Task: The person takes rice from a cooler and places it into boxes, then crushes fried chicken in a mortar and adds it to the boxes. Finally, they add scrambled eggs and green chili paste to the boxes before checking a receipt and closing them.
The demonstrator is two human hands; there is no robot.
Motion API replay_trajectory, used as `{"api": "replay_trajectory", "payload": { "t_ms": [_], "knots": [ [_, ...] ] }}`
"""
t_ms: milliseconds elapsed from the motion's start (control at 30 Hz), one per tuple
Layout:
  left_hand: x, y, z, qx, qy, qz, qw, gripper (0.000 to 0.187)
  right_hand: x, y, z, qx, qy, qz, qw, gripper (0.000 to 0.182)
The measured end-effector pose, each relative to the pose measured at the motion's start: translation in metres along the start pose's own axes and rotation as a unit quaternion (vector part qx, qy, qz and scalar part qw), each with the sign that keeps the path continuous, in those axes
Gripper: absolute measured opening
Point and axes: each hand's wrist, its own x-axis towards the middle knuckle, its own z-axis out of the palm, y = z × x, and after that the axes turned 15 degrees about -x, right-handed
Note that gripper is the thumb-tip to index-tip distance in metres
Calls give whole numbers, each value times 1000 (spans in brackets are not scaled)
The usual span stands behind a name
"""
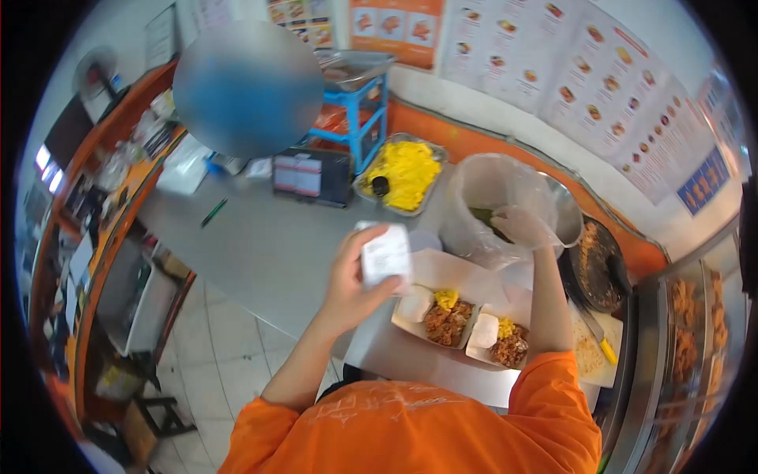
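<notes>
Pale wall (422, 95) hung with printed food posters (517, 63), and below it a long grey metal worktop (237, 245). On the near part, side by side, two open white-lined paper food boxes: left box (444, 272) with a smooth white mound (414, 303), a crumbly brown portion (448, 325) and a small yellow heap (446, 299); right box (505, 294) with the same three kinds of food. Much the same fill in both, by the look of it; both lids up, neither box closed.

Raised in front of the left box, left hand (347, 276) closed around a small white item (385, 257) with blurred print, thumb across its near side. Right hand (521, 227) reaching into a large tub (474, 178) lined with clear plastic, near something dark green (491, 217); fingers veiled by plastic, so impossible to tell how far open or whether gripping anything.

Right forearm (550, 316) passing over the right box's outer side, partly blocking the way in from there. Beyond the tub, a shallow silver tray (410, 212) of bright yellow food (407, 170). Farther right, a round black board (604, 272) with brown scraps, and close by, a yellow-handled knife (606, 350), an edge to keep clear of
</notes>
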Motion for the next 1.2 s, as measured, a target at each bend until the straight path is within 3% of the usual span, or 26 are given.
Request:
{"api": "replay_trajectory", "payload": {
  "t_ms": [33,67,133,233,300,367,433,467,500,567,633,667,733,767,833,900,1000,1067,1100,1200],
  "knots": [
    [2,-2,-4,90,9,34,995,48,-2,0,-7,13,-17,9,1000,34],
    [6,-5,-8,83,-14,33,996,48,-3,-2,-15,28,-34,15,999,34],
    [16,-10,-13,275,14,82,958,25,1,-2,-27,77,-5,74,994,33],
    [56,-36,-11,341,25,79,936,18,4,-8,-41,124,23,122,985,33],
    [95,-65,-1,375,-20,79,923,27,-2,-15,-43,121,28,128,984,33],
    [135,-100,18,363,3,-15,932,42,-7,-20,-45,128,21,103,986,34],
    [180,-137,31,263,-9,-200,944,57,-13,-15,-38,178,25,90,980,35],
    [194,-167,32,260,-12,-198,945,57,-16,-14,-37,230,27,71,970,36],
    [207,-201,32,225,12,-223,948,55,-22,-19,-49,186,3,102,977,36],
    [212,-215,47,187,31,-246,951,54,-28,-12,-52,186,11,102,977,34],
    [193,-194,65,258,53,-85,961,35,-33,-4,-53,192,19,106,975,32],
    [186,-182,74,258,43,-85,961,35,-34,0,-54,139,25,95,985,31],
    [170,-165,88,249,11,15,968,25,-32,7,-51,89,29,96,991,30],
    [165,-163,92,241,-6,64,968,21,-25,9,-44,75,-15,116,990,30],
    [160,-155,98,244,-19,66,967,22,-9,19,-23,66,-56,142,986,30],
    [157,-152,100,248,-26,73,966,22,4,28,-2,-151,-164,-63,973,26],
    [156,-149,98,257,-24,50,965,22,2,18,16,-205,-170,-13,964,23],
    [155,-148,98,255,-41,67,964,23,13,36,55,-228,-135,-33,964,18],
    [153,-149,98,255,-45,66,964,23,12,34,59,-254,-102,-56,960,13],
    [148,-149,100,253,-44,78,963,24,-7,21,30,-191,-128,-48,972,10]
  ]
}}
